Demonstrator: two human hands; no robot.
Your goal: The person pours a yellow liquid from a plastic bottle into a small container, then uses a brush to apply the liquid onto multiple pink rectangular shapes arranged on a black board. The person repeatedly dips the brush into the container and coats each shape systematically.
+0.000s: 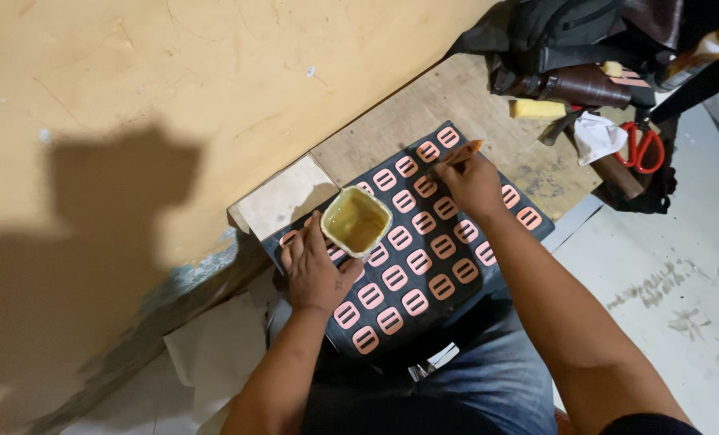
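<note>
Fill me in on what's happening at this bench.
A seated person has a dark board across the lap, covered in rows of small pink pieces. The left hand steadies a small tub of yellowish liquid on the board. The right hand holds a brush to a piece near the far edge. Red scissors lie beyond.

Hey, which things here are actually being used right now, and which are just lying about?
In use:
- left hand steadying the cup of yellowish glue
- right hand holding a brush
- dark board of pink slotted pieces

Lying about:
- red-handled scissors
- yellow block
- white rag
- yellow-capped bottle
- black bag
</note>
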